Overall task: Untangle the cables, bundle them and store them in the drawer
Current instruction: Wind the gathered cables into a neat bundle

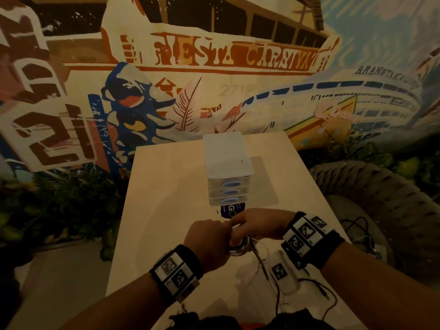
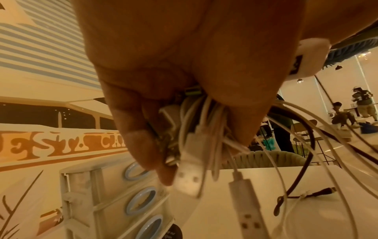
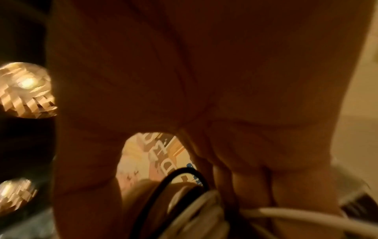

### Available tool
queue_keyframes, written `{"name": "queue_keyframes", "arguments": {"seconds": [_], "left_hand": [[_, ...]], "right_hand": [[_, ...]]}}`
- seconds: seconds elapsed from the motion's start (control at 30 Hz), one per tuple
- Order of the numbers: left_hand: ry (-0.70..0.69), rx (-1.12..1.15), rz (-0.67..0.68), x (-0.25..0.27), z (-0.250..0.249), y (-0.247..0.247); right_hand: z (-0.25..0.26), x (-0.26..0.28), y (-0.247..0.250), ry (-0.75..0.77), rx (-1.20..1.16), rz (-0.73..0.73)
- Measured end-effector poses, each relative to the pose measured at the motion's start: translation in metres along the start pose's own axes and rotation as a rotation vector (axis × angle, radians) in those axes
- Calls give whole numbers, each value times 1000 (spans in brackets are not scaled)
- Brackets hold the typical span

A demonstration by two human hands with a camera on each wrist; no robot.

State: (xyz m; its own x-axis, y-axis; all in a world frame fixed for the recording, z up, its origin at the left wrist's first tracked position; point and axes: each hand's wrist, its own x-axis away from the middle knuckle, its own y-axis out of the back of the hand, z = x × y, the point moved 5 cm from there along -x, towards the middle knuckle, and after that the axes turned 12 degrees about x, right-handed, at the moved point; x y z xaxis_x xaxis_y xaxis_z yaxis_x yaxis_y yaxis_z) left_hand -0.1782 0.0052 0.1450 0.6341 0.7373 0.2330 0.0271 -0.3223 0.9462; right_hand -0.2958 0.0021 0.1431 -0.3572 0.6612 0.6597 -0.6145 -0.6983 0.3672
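A coiled bundle of white and dark cables (image 1: 240, 247) hangs above the near half of the pale table (image 1: 166, 198). My left hand (image 1: 212, 241) grips the bundle (image 2: 196, 129), fingers curled round it, with white USB plugs (image 2: 187, 179) sticking out below. My right hand (image 1: 257, 226) meets it from the right and also holds the cables (image 3: 196, 208). Loose white and dark strands (image 1: 262, 265) trail down to the table. A small white drawer unit (image 1: 227, 167) with three blue-handled drawers, all closed, stands just beyond my hands.
A white tagged device (image 1: 283, 272) and a dark cable (image 1: 319, 289) lie on the table at the near right. A woven chair (image 1: 385, 210) holding more cables stands to the right. A dark round label (image 1: 231, 210) lies before the drawers. A painted wall rises behind.
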Motion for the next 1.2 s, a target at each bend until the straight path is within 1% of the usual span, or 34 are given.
{"name": "queue_keyframes", "arguments": {"seconds": [0.07,0.1,0.17,0.23,0.3,0.37,0.47,0.57,0.67,0.77,0.83,0.93,1.07,1.13,1.2], "left_hand": [[-17,-10,19,0,-3,-4],[-22,-18,48,-1,-5,-7],[-36,-54,103,-2,-6,-11],[-41,-105,158,-3,-5,-13],[-31,-121,205,-2,-2,-15],[-36,-119,214,-2,0,-15],[-44,-118,176,-3,4,-16],[-10,-50,134,-4,8,-16],[48,37,38,-3,13,-13],[56,69,-48,-1,13,-7],[34,75,-33,-1,8,-7],[34,73,42,-3,1,-11],[19,74,51,-6,-1,-6],[-21,143,8,-4,2,0],[-55,286,-53,1,12,8]], "right_hand": [[4,-1,0,-7,365,-55],[5,-3,-2,-17,494,-73],[6,-7,-11,-45,602,-74],[7,-11,-21,-64,652,-58],[6,-16,-30,-74,662,-73],[4,-19,-36,-74,674,-119],[4,-19,-40,-52,724,-170],[5,-16,-36,-24,763,-232],[-1,-17,-35,-39,758,-171],[-6,-14,-26,-48,676,-142],[-6,-13,-23,-40,677,-113],[-7,-13,-24,-53,719,-83],[-6,-12,-22,-68,752,-135],[-4,-8,-19,-41,688,-156],[-6,0,-11,-15,576,-185]]}}
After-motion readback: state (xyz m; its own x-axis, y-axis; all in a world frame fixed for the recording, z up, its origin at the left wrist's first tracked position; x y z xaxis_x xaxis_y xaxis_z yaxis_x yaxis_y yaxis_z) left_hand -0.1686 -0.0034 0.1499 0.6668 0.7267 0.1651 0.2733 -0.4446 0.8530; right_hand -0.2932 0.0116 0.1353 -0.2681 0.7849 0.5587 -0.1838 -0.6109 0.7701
